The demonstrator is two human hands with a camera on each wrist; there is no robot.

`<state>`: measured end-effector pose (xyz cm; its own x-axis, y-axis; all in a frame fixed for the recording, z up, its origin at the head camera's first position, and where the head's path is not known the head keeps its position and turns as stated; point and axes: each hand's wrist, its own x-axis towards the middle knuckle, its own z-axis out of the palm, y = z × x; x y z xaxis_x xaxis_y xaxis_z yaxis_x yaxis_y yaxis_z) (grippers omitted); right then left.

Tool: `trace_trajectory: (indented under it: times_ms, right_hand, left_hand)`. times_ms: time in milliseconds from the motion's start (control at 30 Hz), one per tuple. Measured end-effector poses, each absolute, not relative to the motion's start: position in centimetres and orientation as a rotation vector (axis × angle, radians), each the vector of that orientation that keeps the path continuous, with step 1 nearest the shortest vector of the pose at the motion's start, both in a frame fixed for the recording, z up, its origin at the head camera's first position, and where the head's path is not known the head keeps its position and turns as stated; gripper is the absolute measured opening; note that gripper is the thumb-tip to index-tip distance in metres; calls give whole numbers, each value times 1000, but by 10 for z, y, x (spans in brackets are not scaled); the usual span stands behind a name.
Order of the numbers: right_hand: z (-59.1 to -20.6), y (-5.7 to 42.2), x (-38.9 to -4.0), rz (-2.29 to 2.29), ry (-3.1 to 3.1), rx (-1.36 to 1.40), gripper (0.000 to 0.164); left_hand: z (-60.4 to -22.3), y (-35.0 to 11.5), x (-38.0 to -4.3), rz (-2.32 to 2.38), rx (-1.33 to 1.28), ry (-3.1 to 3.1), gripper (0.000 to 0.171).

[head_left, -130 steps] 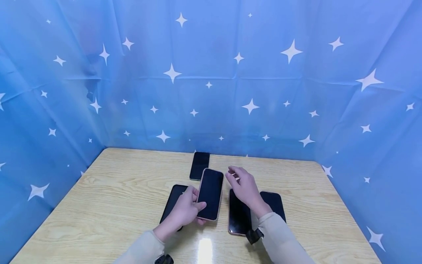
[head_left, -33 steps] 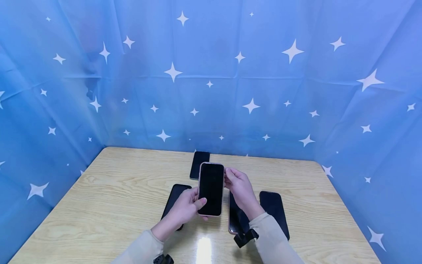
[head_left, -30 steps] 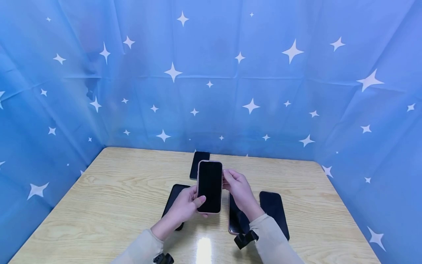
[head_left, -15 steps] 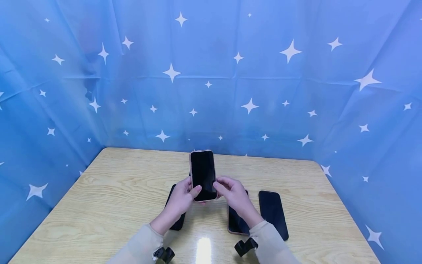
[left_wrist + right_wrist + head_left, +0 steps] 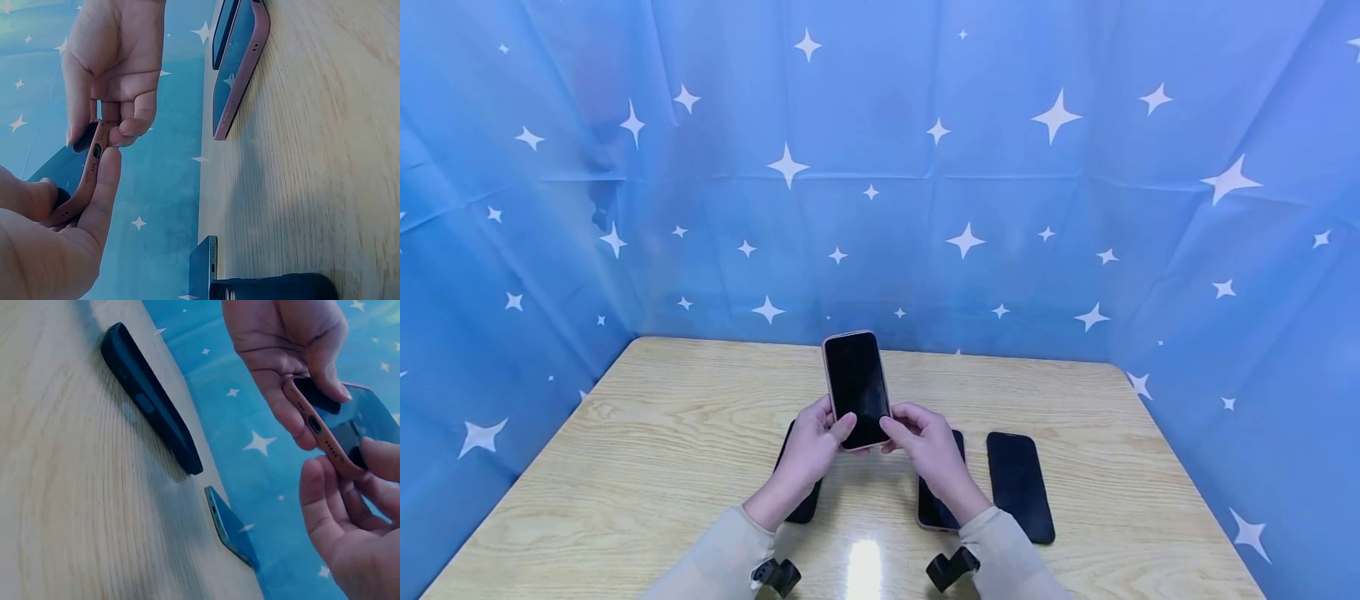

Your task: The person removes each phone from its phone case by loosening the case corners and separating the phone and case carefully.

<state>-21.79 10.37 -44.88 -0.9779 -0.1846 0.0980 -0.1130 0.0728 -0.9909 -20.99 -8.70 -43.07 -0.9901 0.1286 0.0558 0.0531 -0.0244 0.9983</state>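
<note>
A phone in a pink case (image 5: 856,375) is held up above the table, its dark screen facing me and its top leaning slightly left. My left hand (image 5: 807,450) grips the lower left side, thumb on the glass and fingers behind. At the lower right corner my right hand (image 5: 934,450) pinches it, thumb on the screen edge. The charging port shows on the pink case's bottom edge (image 5: 315,425) in the right wrist view. Under my left wrist lies an empty black phone case (image 5: 150,403), partly covered in the head view.
A second phone with a pink case (image 5: 934,508) lies beneath my right wrist, with a black phone (image 5: 1021,487) to its right. Another phone (image 5: 228,525) at the back is hidden behind the held one in the head view. A starry blue curtain (image 5: 880,167) borders the wooden table (image 5: 662,433).
Both hands have carried the phone farther back and left, and it now tilts slightly left. My right hand has slid from its right side to the lower right corner, thumb onto the screen.
</note>
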Motion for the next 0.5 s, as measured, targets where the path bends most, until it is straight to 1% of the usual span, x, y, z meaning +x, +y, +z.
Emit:
trace_trajectory:
  times_ms: [167,367,433,500]
  right_hand:
    - [-450,103,-217,-2150,2216,-233,23]
    - [-449,104,-214,-2258,2068,-212,32]
    - [-450,104,-215,-2302,1982,-209,33]
    - [-451,105,-215,-2342,1897,-209,30]
  left_hand:
    - [-428,-86,-209,2205,208,2159,24]
    - [-427,-85,-210,2206,221,2152,24]
    - [-427,-86,-210,2209,233,2132,25]
    - [-427,-87,-211,2214,249,2104,27]
